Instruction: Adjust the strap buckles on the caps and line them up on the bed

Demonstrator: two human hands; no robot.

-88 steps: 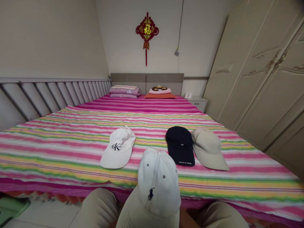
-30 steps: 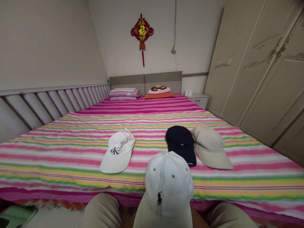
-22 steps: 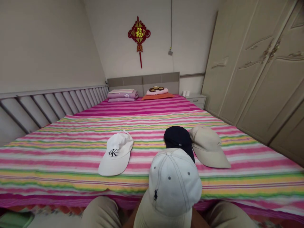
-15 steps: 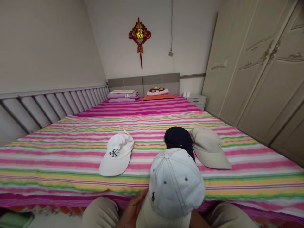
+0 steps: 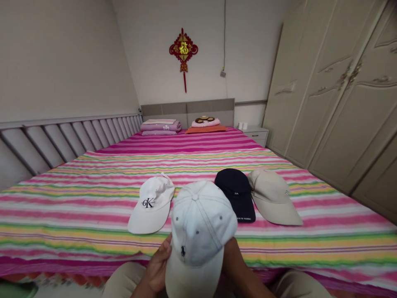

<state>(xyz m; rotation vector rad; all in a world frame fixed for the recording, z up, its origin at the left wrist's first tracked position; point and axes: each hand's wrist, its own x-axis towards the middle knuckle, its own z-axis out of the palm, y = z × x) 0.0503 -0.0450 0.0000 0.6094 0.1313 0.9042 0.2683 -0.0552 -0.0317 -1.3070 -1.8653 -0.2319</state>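
Observation:
A pale blue-white baseball cap [image 5: 201,223] with a small dark logo is held up at the near edge of the bed, crown up and brim towards me. My left hand [image 5: 159,263] grips its left side, near where brim meets crown. My right hand [image 5: 228,250] is at the cap's right side; its fingers are hidden behind or inside the crown. Left of the held cap, a white baseball cap [image 5: 151,203] with black CK letters lies on the bed. To the right lie a navy baseball cap [image 5: 234,188] and a beige baseball cap [image 5: 273,196], touching each other.
A striped sheet [image 5: 93,198] covers the bed, with my knees against its near edge. Folded bedding [image 5: 161,126] and a pink pillow [image 5: 205,121] lie by the headboard [image 5: 170,109]. A railing [image 5: 62,136] runs along the left; a wardrobe [image 5: 325,103] stands right.
The held cap has moved left and slightly up with my hands, uncovering the navy cap's brim. More of both hands shows now. The caps on the bed lie as before.

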